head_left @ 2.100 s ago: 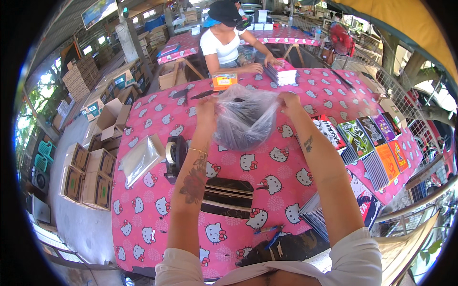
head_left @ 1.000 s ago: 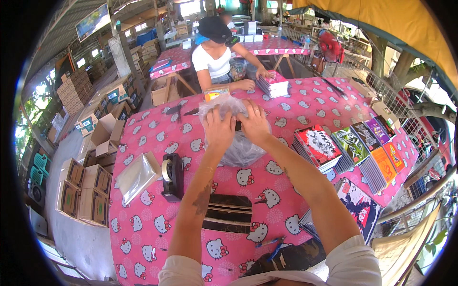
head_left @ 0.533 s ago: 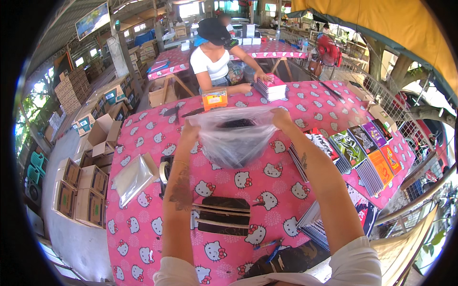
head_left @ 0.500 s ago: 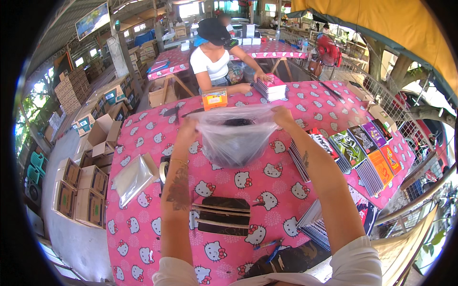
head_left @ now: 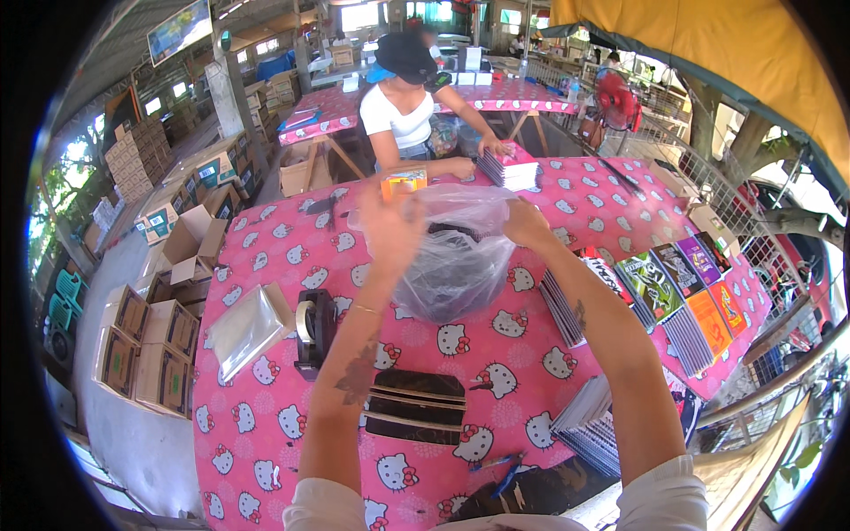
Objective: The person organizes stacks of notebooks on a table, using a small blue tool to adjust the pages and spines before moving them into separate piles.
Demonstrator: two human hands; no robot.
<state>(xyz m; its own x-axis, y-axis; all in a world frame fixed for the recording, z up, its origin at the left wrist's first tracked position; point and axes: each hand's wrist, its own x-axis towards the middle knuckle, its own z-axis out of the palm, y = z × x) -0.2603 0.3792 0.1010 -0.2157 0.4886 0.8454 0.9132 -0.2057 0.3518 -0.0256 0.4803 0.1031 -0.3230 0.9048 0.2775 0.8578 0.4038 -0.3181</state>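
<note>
A clear plastic bag (head_left: 456,279) stands puffed out over the middle of the pink table, with something dark (head_left: 453,232) showing at its mouth. My right hand (head_left: 529,223) grips the right side of the bag's rim, fingers closed. At the bag's left side is my left hand (head_left: 394,232), smeared by motion, so its fingers cannot be made out. Nearer to me lies a dark block with pale strips (head_left: 414,407). A black tape dispenser (head_left: 316,334) stands left of my left forearm, beside a pile of clear plastic sleeves (head_left: 252,332).
Stacked notebooks with colourful covers (head_left: 651,288) line the right side, and more notebooks (head_left: 591,429) lie by my right elbow. Across the table a person handles a notebook stack (head_left: 509,170), near an orange box (head_left: 405,184). Cardboard boxes (head_left: 168,341) stand on the floor at left.
My left hand has moved inward to the right, and the bag, stretched flat before, now looks rounder. The tape dispenser, mostly hidden by my arm before, shows fully.
</note>
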